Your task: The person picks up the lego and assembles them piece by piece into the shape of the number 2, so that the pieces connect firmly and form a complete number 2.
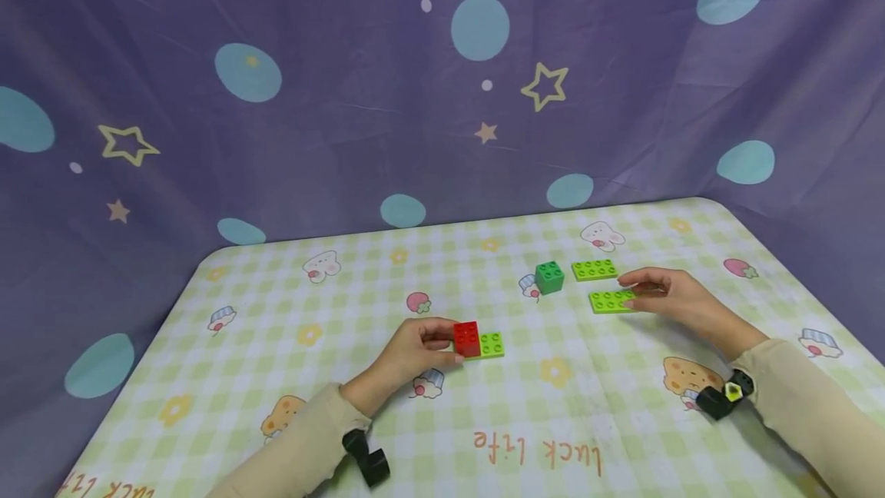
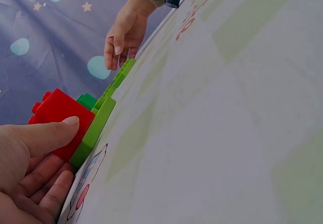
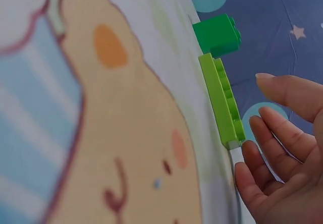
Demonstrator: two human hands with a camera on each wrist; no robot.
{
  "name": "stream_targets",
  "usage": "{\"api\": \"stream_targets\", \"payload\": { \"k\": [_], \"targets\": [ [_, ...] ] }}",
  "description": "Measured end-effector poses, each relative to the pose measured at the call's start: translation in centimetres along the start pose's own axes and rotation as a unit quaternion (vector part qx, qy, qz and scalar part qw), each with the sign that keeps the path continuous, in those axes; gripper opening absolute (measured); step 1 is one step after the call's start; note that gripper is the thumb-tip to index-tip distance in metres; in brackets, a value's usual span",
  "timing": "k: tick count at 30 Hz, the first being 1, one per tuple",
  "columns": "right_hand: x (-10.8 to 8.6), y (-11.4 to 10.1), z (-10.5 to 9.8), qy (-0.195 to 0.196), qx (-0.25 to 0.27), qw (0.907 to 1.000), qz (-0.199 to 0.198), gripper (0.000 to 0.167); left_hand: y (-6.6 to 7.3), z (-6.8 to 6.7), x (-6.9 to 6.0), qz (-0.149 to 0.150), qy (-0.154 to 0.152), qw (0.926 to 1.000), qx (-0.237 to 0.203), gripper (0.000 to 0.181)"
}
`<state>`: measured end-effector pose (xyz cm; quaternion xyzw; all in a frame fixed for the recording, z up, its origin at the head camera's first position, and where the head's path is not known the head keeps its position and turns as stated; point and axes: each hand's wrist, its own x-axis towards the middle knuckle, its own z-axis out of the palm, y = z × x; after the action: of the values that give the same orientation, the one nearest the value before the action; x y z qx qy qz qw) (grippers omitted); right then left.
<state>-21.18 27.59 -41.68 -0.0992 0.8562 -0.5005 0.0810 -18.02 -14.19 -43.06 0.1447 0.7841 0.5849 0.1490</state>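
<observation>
My left hand pinches a red block between thumb and fingers; the block sits on the left part of a light green plate lying on the table. In the left wrist view the thumb lies against the red block. My right hand is at the right end of another light green plate, its fingers parted and relaxed. The right wrist view has that plate beside the fingertips, with nothing between thumb and fingers; whether a finger touches it I cannot tell.
Behind the nearer right plate lies another light green plate. A dark green block stands just left of the two. A checkered cloth covers the table, whose far edge meets a purple curtain.
</observation>
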Motion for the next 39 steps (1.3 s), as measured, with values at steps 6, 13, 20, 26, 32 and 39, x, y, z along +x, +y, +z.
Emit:
{"api": "stream_targets", "payload": {
  "k": [6,13,20,26,32,39],
  "targets": [
    [0.3,1.0,-0.2,-0.009,0.033,0.9994,-0.005,0.048,-0.1,0.0,0.1,-0.003,0.0,1.0,0.002,0.042],
    [0.4,1.4,-0.4,-0.02,0.019,0.9996,0.005,0.052,0.0,0.1,0.0,-0.002,-0.003,1.0,-0.006,0.042],
    [0.7,1.6,-0.3,-0.023,-0.033,0.999,0.021,0.053,-0.1,0.0,0.0,0.003,-0.001,1.0,-0.003,0.042],
    [0.6,1.5,-0.2,-0.021,-0.067,0.9973,0.02,0.049,-0.2,0.1,0.0,-0.003,0.0,1.0,-0.003,0.041],
    [0.6,1.0,-0.1,-0.015,-0.091,0.9954,0.026,0.049,-0.3,0.0,-0.1,-0.008,-0.001,1.0,-0.005,0.042],
    [0.5,0.4,0.0,-0.017,-0.076,0.9966,0.026,0.052,-0.4,0.0,0.1,-0.001,-0.003,1.0,-0.003,0.042]
  ]
}}
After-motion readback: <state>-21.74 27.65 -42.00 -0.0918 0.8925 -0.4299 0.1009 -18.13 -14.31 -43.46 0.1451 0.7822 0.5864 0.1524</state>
